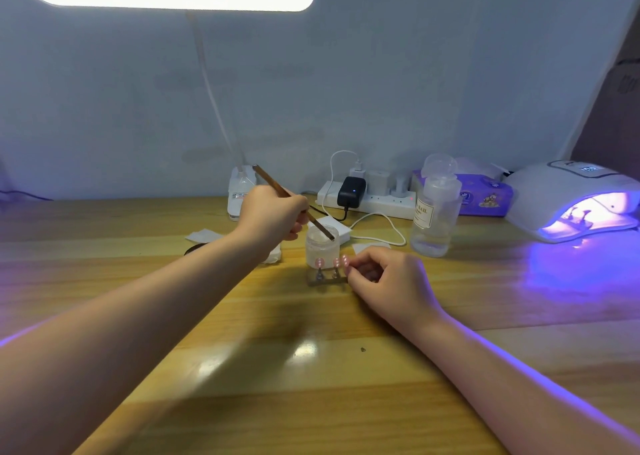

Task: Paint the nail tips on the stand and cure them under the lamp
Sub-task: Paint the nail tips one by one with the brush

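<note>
Dipping now: the left hand (273,217) grips the brush (294,202), its tip inside the small open jar (322,245) of pale gel. The right hand (384,278) pinches the stand (327,280) just before the jar, pink nail tips (319,263) mounted. Painting looks midway; the curing lamp (571,202) glows well apart, something standing inside it.

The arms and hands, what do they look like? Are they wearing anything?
Both arms are bare, with no sleeves in view. The left hand and right hand wear no gloves, and no rings, watch or bracelets show. The fingers look bare too; nail details are too small to tell. A purple glow from the curing lamp edges both forearms.
</note>
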